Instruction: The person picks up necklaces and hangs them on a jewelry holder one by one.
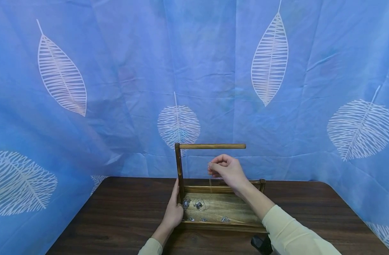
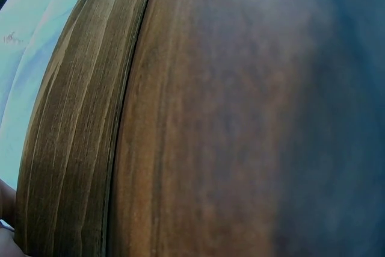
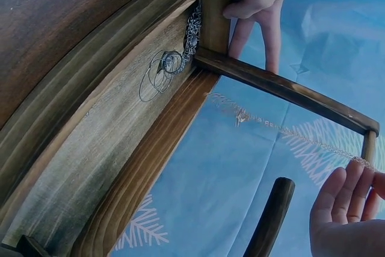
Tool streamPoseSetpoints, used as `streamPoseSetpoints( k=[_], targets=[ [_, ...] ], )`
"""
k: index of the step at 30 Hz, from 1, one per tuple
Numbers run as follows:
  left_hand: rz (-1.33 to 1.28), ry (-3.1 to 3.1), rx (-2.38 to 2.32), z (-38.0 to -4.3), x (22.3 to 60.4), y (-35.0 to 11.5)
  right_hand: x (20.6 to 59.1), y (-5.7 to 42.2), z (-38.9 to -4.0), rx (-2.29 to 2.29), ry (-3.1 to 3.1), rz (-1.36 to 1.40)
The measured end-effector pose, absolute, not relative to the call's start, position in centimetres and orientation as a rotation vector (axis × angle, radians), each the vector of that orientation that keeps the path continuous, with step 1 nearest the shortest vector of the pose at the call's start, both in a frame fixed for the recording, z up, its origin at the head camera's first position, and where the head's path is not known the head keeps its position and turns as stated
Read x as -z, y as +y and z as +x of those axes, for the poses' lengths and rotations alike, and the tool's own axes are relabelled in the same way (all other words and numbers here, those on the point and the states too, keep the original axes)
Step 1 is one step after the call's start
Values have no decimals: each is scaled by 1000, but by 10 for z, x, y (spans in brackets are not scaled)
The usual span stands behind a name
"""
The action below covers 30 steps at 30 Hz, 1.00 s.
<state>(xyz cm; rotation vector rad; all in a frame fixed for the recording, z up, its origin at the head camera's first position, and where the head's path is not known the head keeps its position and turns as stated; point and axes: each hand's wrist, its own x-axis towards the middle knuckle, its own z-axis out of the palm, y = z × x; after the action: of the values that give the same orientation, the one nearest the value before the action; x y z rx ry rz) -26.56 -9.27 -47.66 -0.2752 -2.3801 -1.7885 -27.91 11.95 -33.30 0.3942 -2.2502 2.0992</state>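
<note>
My right hand (image 1: 227, 171) is raised above a shallow wooden tray (image 1: 232, 205) and pinches a fine chain necklace (image 1: 210, 182) between fingertips. In the right wrist view the necklace (image 3: 277, 126) stretches away from the fingertips, with a small pendant (image 3: 240, 117) partway along it. Against the tray's left end, beside a tall wooden post (image 1: 179, 166), rests my left hand (image 1: 173, 214). Two of its fingers (image 3: 272, 46) are extended straight in the right wrist view. From the post a horizontal wooden bar (image 1: 213, 146) reaches right, above the right hand.
Inside the tray lie a coiled dark chain (image 1: 199, 204), another bunched chain (image 1: 186, 203) in the left corner and small silvery pieces (image 1: 225, 219) along the front wall. A black object (image 1: 261, 244) shows beneath the right sleeve. Behind the dark table (image 1: 127, 212) hangs a blue leaf-patterned cloth (image 1: 207, 71).
</note>
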Motion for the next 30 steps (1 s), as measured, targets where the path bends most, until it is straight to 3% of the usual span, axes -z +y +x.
streamPoseSetpoints(
  k=[30],
  targets=[
    [-256, -2386, 1784, -269, 481, -92, 330, 122, -279, -2075, -2256, 418]
  ],
)
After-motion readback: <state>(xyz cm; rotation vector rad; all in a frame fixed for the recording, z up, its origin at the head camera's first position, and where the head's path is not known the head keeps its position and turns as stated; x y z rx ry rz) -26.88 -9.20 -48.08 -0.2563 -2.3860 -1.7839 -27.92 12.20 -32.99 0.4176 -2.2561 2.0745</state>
